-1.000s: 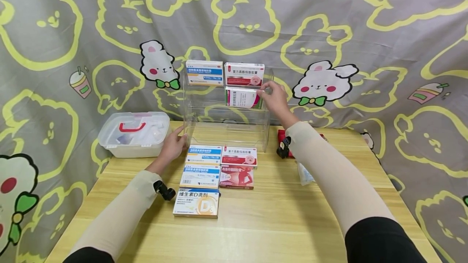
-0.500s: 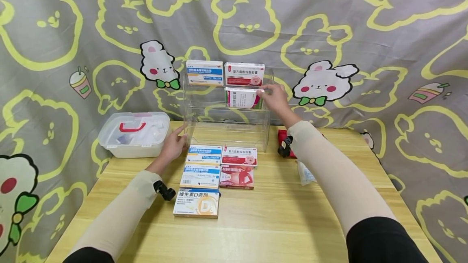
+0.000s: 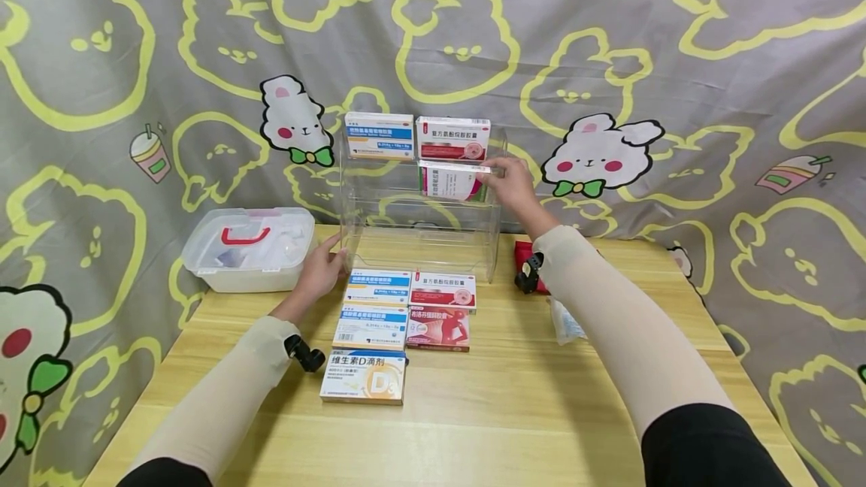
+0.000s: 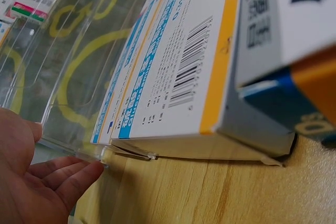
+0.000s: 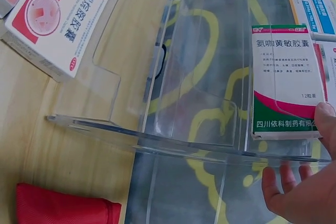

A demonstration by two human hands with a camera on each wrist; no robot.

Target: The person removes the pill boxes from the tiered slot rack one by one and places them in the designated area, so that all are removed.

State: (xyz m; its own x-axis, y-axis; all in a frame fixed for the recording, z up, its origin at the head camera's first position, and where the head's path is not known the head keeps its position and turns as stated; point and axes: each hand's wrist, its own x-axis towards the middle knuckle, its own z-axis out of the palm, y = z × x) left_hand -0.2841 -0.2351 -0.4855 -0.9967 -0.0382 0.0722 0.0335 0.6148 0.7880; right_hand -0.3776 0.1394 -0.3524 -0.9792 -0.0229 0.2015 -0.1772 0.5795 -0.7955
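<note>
My right hand (image 3: pixel 510 185) pinches the right end of a white, pink and green medicine box (image 3: pixel 449 182) on the second tier of a clear acrylic display rack (image 3: pixel 419 235). In the right wrist view the thumb lies on the front of this box (image 5: pixel 283 82), while the other fingers are beyond the rack's side panel. My left hand (image 3: pixel 321 269) touches the rack's lower left side with fairly straight fingers (image 4: pixel 73 182). Above, the top tier carries a blue-and-white medicine box (image 3: pixel 380 136) and a red-and-white one (image 3: pixel 453 139).
Before the rack lie two blue-and-white boxes (image 3: pixel 370 327), a red-and-white box (image 3: pixel 443 291), a red box (image 3: pixel 438 328) and a vitamin D box (image 3: pixel 363 376). A lidded plastic case (image 3: pixel 246 246) stands left. Right are a red pouch (image 5: pixel 68 205) and a clear packet (image 3: pixel 567 322).
My right index finger has lowered towards the top of the pink and green box, which has shifted very slightly. My left hand keeps its place at the rack's side.
</note>
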